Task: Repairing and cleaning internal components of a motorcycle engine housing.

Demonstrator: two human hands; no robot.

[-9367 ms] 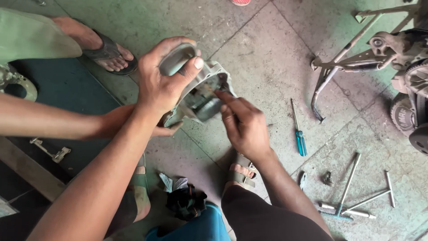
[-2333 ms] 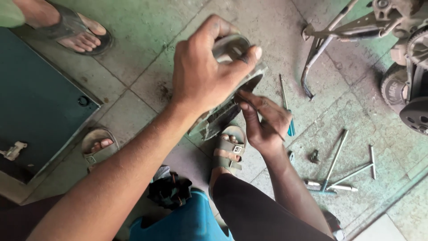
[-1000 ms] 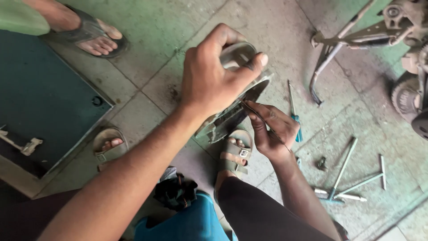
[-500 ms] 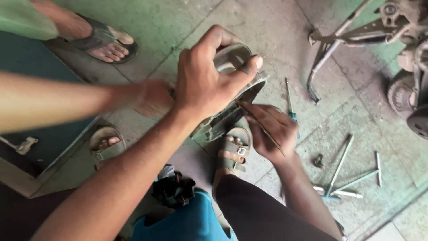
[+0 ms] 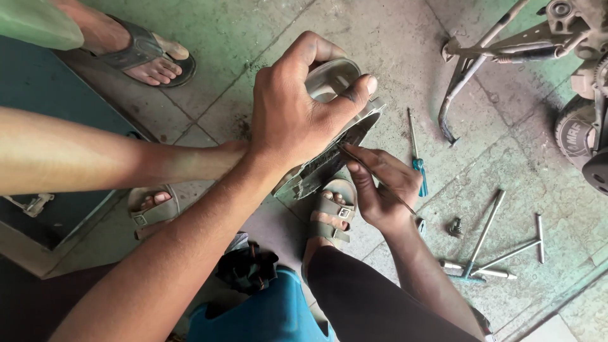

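The metal engine cover (image 5: pixel 342 136) is a grey, grimy casting with a rounded, lighter hump at its upper end and a flat, dirt-caked rim along its lower edge. It is held tilted above the concrete floor (image 5: pixel 266 38), just over a sandalled foot (image 5: pixel 330 215).

The left hand (image 5: pixel 297 111) clamps the cover from above: its fingers (image 5: pixel 354 92) curl over the rounded hump and the thumb wraps the far side, so the grip is closed firmly on the casting.

The right hand (image 5: pixel 380 190) sits just below the cover's lower rim. Its fingers are pressed together, pinching a thin metal pick (image 5: pixel 373 177) whose tip meets the rim's edge.

A second person's forearm (image 5: pixel 95 158) reaches in from the left; its hand is hidden behind the left wrist.

On the floor to the right lie a blue-handled screwdriver (image 5: pixel 416 152), well apart from the cover, and several long T-handle wrenches (image 5: pixel 491 244). A motorcycle stand (image 5: pixel 468 69) occupies the upper right.
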